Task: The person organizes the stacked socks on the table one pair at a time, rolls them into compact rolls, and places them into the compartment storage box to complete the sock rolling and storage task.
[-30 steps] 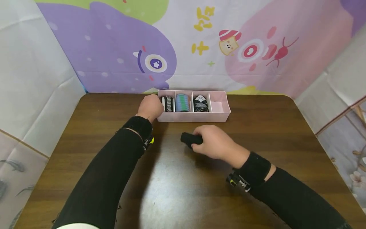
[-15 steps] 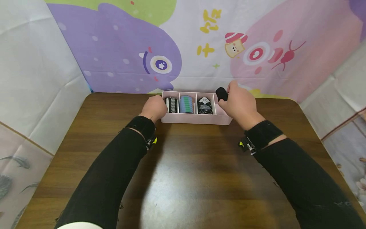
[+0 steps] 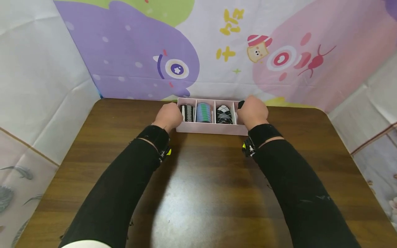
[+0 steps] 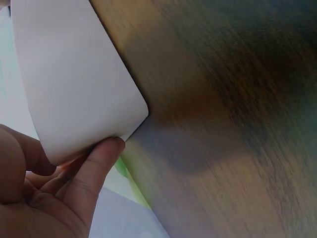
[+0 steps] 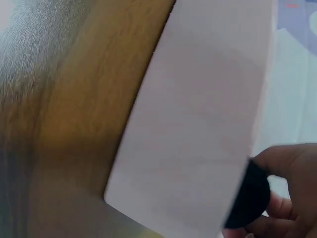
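Observation:
A pink storage box (image 3: 211, 128) with dividers stands at the back of the table. Its left end is gripped by my left hand (image 3: 168, 116); in the left wrist view the fingers (image 4: 99, 163) press the end wall near the corner. My right hand (image 3: 253, 112) is over the rightmost compartment, pinching a rolled black sock (image 5: 251, 196) at the box's rim. From the head, most of that sock is hidden behind the hand. The other compartments hold striped black-and-white socks (image 3: 187, 113), blue-and-green striped socks (image 3: 203, 113) and black argyle socks (image 3: 224, 114).
The box rests on a brown wooden table (image 3: 198, 193), close to its back edge. Behind rises a cartoon-printed cloth (image 3: 133, 51), with pale cloth panels (image 3: 40, 69) at the sides. Both forearms reach across the table.
My right hand has carried the black sock from in front of the box up and right, then down to the rightmost compartment. The left hand keeps hold of the box's left end.

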Available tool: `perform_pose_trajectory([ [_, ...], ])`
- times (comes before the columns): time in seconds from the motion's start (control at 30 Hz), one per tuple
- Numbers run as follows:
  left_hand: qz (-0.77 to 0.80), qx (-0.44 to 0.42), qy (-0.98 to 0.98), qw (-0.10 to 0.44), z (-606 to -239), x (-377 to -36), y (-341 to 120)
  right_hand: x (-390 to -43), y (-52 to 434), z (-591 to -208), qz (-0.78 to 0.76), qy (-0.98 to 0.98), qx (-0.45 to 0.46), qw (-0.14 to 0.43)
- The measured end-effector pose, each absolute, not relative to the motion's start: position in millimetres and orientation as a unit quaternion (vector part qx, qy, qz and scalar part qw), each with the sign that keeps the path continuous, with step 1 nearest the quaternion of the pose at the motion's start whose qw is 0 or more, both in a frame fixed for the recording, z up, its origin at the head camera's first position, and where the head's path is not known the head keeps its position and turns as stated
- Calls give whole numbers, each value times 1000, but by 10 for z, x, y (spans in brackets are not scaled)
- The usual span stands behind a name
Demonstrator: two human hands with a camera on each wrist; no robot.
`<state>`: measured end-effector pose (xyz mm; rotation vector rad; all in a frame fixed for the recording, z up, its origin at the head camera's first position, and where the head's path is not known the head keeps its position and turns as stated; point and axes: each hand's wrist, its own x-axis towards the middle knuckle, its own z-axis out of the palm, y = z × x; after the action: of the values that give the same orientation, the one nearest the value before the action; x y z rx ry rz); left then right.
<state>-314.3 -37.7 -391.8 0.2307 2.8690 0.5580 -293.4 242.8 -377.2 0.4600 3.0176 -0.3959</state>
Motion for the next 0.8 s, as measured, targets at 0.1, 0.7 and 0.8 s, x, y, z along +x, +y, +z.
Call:
perform_pose_trajectory([
  [0.1,191,80,973,105,-3940,-3143,-370,-2964,2406,-3819,-111,980,156,46],
  [0.7,187,85,974,92,-4000,-3161,-352,-3086,2334,-3965,-74,982,139,106],
  [0.8,188,82,974,92,-4002,-3165,-371,-3073,2320,-3964,-82,983,126,104],
])
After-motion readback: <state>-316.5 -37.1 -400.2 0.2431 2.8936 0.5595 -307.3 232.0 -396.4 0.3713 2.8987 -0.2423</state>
